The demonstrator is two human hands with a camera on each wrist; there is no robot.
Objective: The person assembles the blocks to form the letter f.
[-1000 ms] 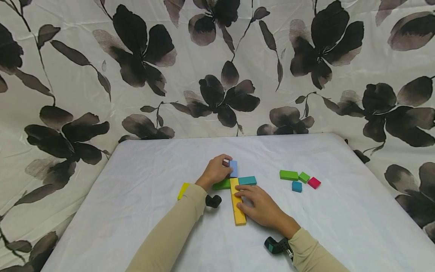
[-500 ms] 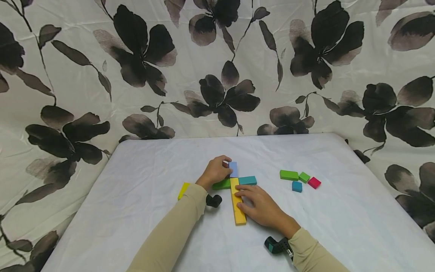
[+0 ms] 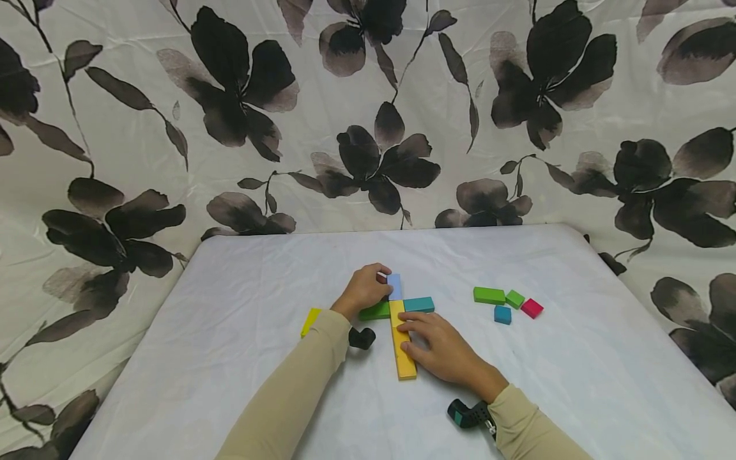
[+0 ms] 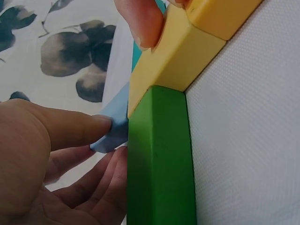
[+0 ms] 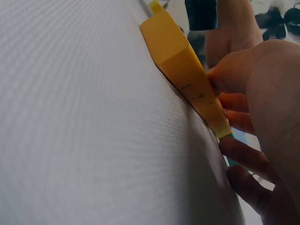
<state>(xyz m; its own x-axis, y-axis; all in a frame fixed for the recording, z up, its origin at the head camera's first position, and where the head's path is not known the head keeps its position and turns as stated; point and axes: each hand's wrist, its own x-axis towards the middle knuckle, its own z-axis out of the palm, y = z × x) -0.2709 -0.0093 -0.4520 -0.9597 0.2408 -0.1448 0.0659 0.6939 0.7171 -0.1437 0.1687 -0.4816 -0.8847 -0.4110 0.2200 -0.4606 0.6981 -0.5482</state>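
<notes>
My left hand (image 3: 365, 291) pinches a light blue block (image 3: 395, 287), its thumb on one face in the left wrist view. The fingers (image 4: 110, 178) sit near the block's lower end. That block meets the far end of a yellow bar (image 3: 406, 369), which the left wrist view shows as two yellow blocks joined end to end. A dark green block (image 4: 171, 154) lies against the bar's left side, and a teal block (image 3: 420, 305) lies against its right. My right hand (image 3: 439, 348) rests its fingertips and thumb on the yellow bar, with the fingers only slightly bent.
To the right lie a long green block (image 3: 489, 296), a small green cube (image 3: 514, 299), a blue cube (image 3: 503, 315) and a red cube (image 3: 531, 309). A bright yellow block (image 3: 309, 321) is partly behind my left sleeve. A floral cloth (image 3: 368, 128) hangs behind the white table (image 3: 259, 287).
Almost nothing differs. The light blue block and left fingertips sit very slightly nearer the yellow bar than a second ago. The right hand stays put.
</notes>
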